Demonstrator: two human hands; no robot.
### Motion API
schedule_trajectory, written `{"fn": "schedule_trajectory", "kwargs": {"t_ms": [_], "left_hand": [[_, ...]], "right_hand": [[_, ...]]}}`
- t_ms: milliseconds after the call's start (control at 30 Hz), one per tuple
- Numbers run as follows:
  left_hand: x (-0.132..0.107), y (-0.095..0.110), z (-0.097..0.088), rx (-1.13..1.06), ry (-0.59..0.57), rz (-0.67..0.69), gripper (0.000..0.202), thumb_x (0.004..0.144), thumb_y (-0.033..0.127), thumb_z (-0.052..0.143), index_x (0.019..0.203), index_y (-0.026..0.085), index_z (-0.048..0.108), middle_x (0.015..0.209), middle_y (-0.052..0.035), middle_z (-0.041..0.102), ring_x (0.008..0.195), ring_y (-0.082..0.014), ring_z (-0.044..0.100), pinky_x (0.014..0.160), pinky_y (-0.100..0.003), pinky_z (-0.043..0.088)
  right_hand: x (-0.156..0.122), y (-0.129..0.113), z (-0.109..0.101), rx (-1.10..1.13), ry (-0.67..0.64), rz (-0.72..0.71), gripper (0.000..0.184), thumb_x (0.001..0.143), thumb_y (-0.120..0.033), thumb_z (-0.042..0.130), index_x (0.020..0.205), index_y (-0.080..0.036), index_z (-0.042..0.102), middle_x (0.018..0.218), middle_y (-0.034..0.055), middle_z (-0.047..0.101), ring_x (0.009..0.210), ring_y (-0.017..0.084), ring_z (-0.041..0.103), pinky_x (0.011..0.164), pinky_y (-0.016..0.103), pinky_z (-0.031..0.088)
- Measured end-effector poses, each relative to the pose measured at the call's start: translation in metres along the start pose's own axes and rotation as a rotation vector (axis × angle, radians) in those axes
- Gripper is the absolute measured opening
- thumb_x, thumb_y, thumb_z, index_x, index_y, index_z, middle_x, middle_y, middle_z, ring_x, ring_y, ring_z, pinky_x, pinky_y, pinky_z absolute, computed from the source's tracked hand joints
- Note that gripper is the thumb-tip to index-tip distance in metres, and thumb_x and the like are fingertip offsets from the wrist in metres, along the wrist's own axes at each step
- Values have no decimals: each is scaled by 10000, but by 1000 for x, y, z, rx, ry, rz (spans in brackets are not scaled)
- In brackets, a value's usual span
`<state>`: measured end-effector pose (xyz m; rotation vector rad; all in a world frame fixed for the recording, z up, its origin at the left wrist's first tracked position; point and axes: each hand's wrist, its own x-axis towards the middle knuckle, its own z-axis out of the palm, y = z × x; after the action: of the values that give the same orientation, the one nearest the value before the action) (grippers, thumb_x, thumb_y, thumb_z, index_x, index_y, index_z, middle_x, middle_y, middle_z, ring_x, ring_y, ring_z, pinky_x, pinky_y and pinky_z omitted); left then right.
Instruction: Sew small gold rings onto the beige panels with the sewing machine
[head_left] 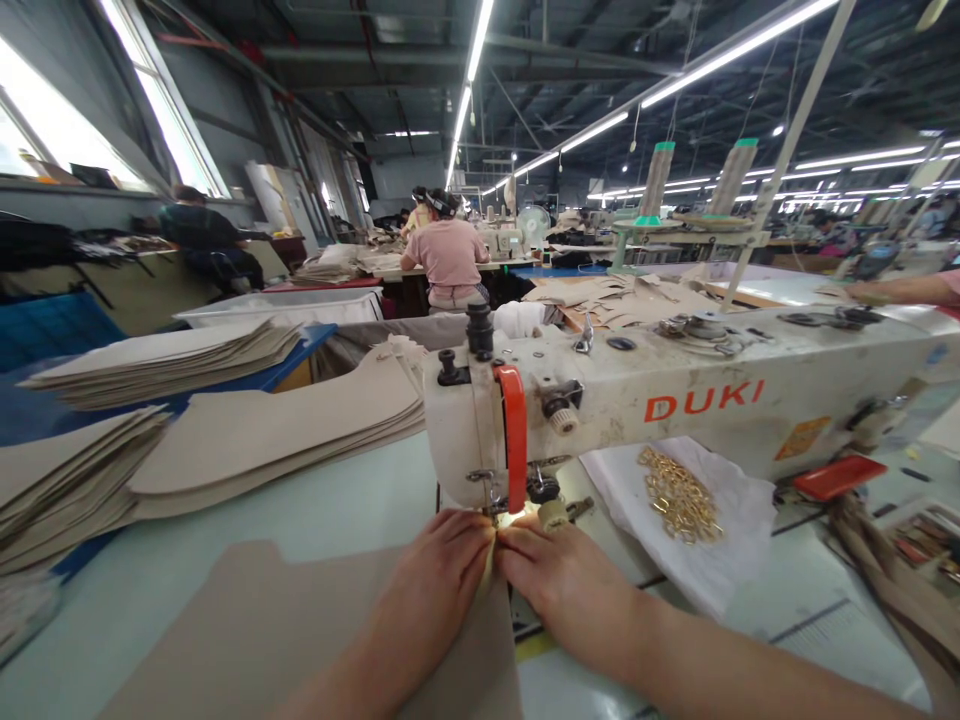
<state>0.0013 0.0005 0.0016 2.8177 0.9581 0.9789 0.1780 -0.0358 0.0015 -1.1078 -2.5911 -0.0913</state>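
A flat beige fabric panel (315, 610) lies on the pale sewing table under the head of a white sewing machine (600, 390). My left hand (442, 565) rests on the panel with fingers bent together, gripping it close to the needle area. Thumb and fingers of my right hand (566, 585) are pinched at the panel's right edge, just below the lit presser foot. The two hands' fingertips almost meet there. They hide the needle tip and the stretch of edge between them. A red guard (512, 435) hangs above the fingertips.
Stacked beige panels (285, 430) lie at the left. Gold metal rings (679, 495) sit on a white cloth (739, 520) under the machine arm. Thread cones (656, 185) stand behind. A person in pink (448, 250) sits ahead; another person's arm (907, 290) reaches in from the right.
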Motion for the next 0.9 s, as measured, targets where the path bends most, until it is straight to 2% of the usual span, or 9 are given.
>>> {"fn": "schedule_trajectory", "kwargs": {"t_ms": [167,267,400,600,767,900], "left_hand": [[0,1,0,-9,-14,1,224,913,144,430,832,191,634,858,-53,708,826,-200,653,792,-351,560],[-2,3,-2,-7,-18,-16,216,905,130,440,865,185,645,875,-52,713,831,-195,656,802,-350,564],[-7,7,-5,23,-27,-31,214,890,122,459,954,171,657,962,-68,721,923,-208,654,865,-378,561],[-17,11,-6,150,-60,-50,267,897,167,450,1090,138,632,1101,-103,703,1037,-230,644,916,-408,550],[-22,6,-4,194,-138,3,317,906,149,401,1115,110,637,1154,-122,686,1093,-224,626,951,-372,524],[-23,2,-4,236,-199,52,366,919,148,347,1137,96,636,1200,-131,662,1124,-229,609,967,-367,510]], "right_hand": [[-2,-2,2,-1,44,16,160,843,-118,642,997,-103,602,1037,101,649,1008,218,569,911,345,460],[-3,-4,1,-29,68,26,142,835,-128,656,969,-105,614,1024,92,656,985,228,578,878,359,477],[-6,-6,-1,-28,65,-24,111,853,-144,640,957,-113,622,985,64,667,962,206,584,896,332,458],[-11,-8,-6,-14,25,-94,99,897,-166,586,983,-125,614,1033,46,655,996,179,566,953,289,404],[-9,-8,-10,-26,-30,-98,63,897,-176,594,930,-127,613,980,47,652,967,178,558,910,286,417],[-8,-6,-8,-49,-5,-128,74,909,-182,572,857,-137,600,912,48,640,898,177,554,836,298,433]]}}
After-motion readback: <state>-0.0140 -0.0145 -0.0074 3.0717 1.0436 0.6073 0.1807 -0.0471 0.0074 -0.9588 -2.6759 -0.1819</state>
